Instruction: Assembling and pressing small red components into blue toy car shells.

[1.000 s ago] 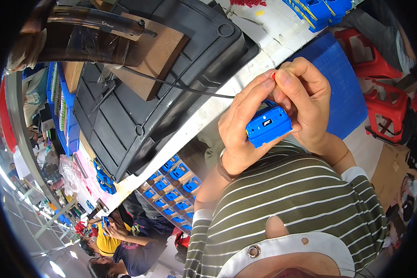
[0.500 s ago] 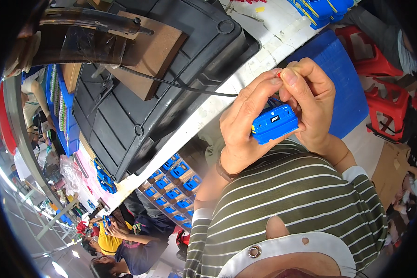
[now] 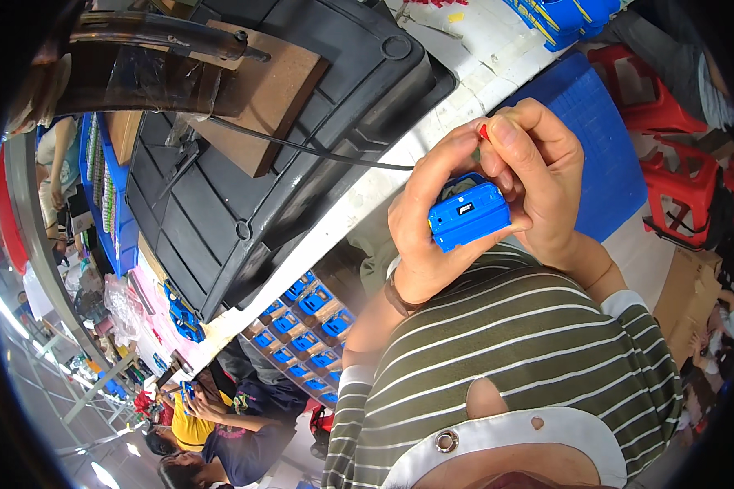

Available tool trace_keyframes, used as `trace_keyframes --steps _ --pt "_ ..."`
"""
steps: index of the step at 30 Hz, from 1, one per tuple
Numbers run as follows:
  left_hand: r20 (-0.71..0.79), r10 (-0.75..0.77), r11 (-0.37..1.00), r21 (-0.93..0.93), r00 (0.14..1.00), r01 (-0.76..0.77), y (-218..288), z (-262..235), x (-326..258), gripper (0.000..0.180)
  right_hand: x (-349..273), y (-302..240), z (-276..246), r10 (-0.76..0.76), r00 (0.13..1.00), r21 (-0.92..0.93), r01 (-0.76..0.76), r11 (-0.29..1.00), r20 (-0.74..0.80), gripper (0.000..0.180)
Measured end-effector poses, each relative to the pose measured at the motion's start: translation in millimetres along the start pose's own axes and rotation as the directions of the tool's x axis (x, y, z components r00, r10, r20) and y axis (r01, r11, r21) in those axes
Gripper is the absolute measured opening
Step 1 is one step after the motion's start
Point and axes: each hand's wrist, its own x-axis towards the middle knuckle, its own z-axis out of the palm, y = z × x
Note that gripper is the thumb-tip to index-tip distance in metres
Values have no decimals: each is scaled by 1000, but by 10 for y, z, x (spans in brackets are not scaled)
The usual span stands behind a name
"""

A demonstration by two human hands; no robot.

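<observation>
The small blue plastic part (image 3: 469, 215) sits between both hands above the striped shirt, slightly lower and flatter than before. Left hand (image 3: 422, 236) cups it; right hand (image 3: 538, 175) now pinches a tiny red piece (image 3: 484, 130) above it, near the white surface (image 3: 432, 138).

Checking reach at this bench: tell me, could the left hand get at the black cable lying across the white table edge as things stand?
Probably yes. The black cable lies bare just beside the left hand, with nothing between. But that hand is cupping the small blue box, so it would have to let go first.
</observation>
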Motion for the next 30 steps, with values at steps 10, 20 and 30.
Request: trace_keyframes --steps 10,20,30 --pt "38 139 974 175 990 -144 -32 -53 30 67 5 32 23 -24 1000 -30 24 999 4 12" --pt "102 15 979 199 995 -35 -31 -123 -24 82 21 78 25 -36 999 10 36 999 8 12" --pt "74 129 973 183 989 -141 -55 -92 -12 73 -4 69 21 20 999 -4 -20 1000 -31 11"
